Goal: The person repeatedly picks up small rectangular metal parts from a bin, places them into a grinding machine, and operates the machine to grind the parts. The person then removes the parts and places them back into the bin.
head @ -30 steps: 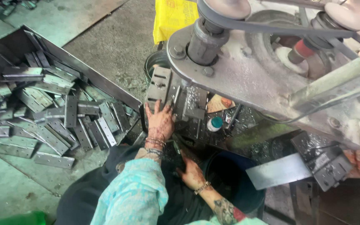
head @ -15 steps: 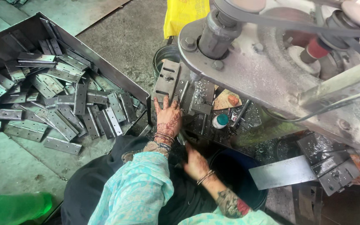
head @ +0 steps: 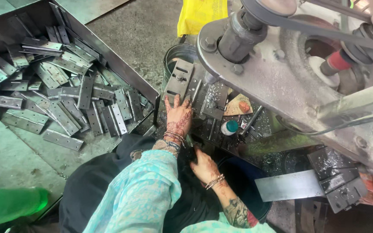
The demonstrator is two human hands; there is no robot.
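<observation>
My left hand (head: 178, 117) lies flat with fingers spread against the metal jig (head: 193, 92) on the machine table, fingertips at a slotted steel plate (head: 178, 78). My right hand (head: 203, 166) is lower, near my lap beneath the table edge, fingers curled around something dark; what it grips is hidden. Bangles sit on both wrists, and a light blue patterned sleeve (head: 141, 194) covers the left arm.
A dark metal tray (head: 121, 71) at left holds several flat steel hinges (head: 65, 99). The large grey drill machine (head: 281, 73) with belt and pulleys fills the right. A small teal-capped bottle (head: 229, 127) stands by the jig. A yellow bag (head: 201, 15) lies behind, a green bottle (head: 9, 205) at bottom left.
The camera view has shifted, so everything sits a little higher and further right. My left hand stays pressed on the jig; my right hand stays low near my lap.
</observation>
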